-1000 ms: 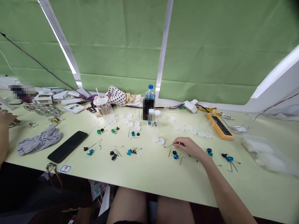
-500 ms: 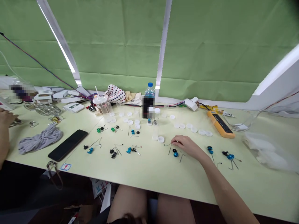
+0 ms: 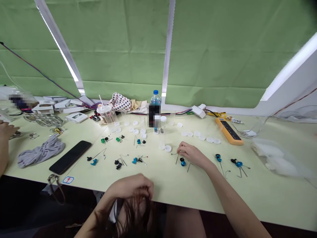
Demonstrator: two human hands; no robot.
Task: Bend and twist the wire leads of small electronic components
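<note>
My right hand rests low over the table with its fingers pinched together at the end of a thin bent metal rod. Whether the rod is lifted, I cannot tell. Just below the fingers lie a blue-and-black metal part and an L-shaped hex key. At the table's front edge, my left hand is curled closed beside hanging strands of hair; what its fingers hold, if anything, does not show. The nearest group to it has a blue part and thin rods.
Clear tubes, several white caps and a water bottle stand or lie behind. An orange power strip and plastic bags are rightward. Leftward are a phone, a grey cloth and another person's hand.
My left hand has come into view at the front edge, near the hair. My right hand keeps its place at the same small parts; the whole view has shifted slightly.
</note>
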